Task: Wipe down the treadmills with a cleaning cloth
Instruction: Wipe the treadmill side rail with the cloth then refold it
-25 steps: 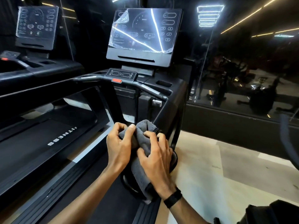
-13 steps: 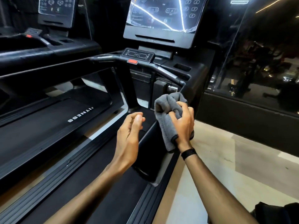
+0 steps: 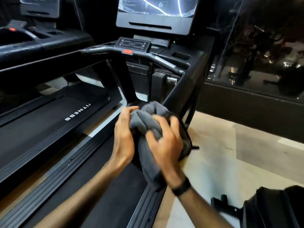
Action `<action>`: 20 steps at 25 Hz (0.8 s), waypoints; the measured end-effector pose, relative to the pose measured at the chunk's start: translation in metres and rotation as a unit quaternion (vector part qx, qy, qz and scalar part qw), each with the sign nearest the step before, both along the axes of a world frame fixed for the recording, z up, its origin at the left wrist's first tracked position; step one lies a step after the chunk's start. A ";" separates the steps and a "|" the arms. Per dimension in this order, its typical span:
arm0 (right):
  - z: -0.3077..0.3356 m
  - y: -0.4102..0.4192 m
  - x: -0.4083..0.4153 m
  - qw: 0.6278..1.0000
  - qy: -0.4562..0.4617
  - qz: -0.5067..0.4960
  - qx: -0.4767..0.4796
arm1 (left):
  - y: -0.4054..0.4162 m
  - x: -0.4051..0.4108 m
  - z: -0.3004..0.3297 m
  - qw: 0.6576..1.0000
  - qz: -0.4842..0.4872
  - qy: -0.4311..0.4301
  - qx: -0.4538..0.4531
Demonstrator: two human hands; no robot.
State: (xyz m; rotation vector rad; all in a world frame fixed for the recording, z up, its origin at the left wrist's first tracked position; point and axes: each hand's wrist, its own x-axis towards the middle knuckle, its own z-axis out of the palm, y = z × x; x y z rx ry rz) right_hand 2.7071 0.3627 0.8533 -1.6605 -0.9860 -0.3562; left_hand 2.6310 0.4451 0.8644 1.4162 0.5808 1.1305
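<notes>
A grey cleaning cloth (image 3: 148, 127) is bunched over the rounded end of the near treadmill's right side rail (image 3: 185, 134). My right hand (image 3: 166, 142) grips the cloth from on top, fingers curled into its folds, a black band on the wrist. My left hand (image 3: 124, 134) holds the cloth's left side with curled fingers. The near treadmill's console screen (image 3: 156, 12), control panel with a red button (image 3: 128, 51) and handlebar (image 3: 164, 60) rise ahead. Both hands are motion-blurred.
A second treadmill stands to the left, its belt marked FITNESS (image 3: 77, 112). A dark glass wall (image 3: 255, 55) runs along the right above a pale tiled floor (image 3: 230, 153). A black object (image 3: 271, 209) sits at the lower right corner.
Half a second ago the right hand held the cloth higher up the rail and the left hand was free. Now the cloth is back down at the rail's end, both hands on it.
</notes>
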 end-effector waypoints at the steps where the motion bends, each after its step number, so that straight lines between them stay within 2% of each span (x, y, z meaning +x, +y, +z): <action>1: 0.012 0.015 0.014 1.000 0.002 0.005 -0.027 | 0.000 -0.001 0.000 1.000 -0.008 -0.005 0.001; 4: 0.026 0.046 0.066 0.995 0.088 -0.036 -0.035 | -0.005 -0.003 0.003 0.999 0.022 0.044 0.007; 6: 0.011 0.042 0.098 0.983 0.175 -0.049 0.006 | -0.008 -0.005 0.005 0.997 0.040 0.067 -0.001; 8: -0.015 0.022 0.118 0.962 0.271 -0.026 0.001 | -0.012 -0.006 0.008 0.996 0.047 0.077 -0.007; 10: -0.042 0.001 0.096 0.934 0.356 -0.015 0.019 | -0.013 -0.005 0.009 0.996 0.052 0.075 -0.013; 12: -0.057 -0.018 0.040 0.922 0.375 -0.027 0.088 | -0.012 -0.004 0.008 0.996 0.058 0.067 -0.020; 14: -0.062 -0.030 -0.006 0.930 0.339 -0.039 0.133 | -0.009 -0.002 0.006 0.996 0.063 0.058 -0.027; 16: -0.054 -0.029 -0.021 0.968 0.206 -0.054 0.131 | -0.006 -0.001 0.005 0.996 0.059 0.054 -0.033; 18: -0.033 -0.012 -0.010 0.995 0.057 -0.023 0.077 | -0.005 -0.002 0.005 0.998 0.039 0.039 -0.027; 20: -0.012 0.010 0.031 0.998 0.022 0.014 0.063 | -0.007 -0.002 0.007 0.999 0.027 0.039 -0.008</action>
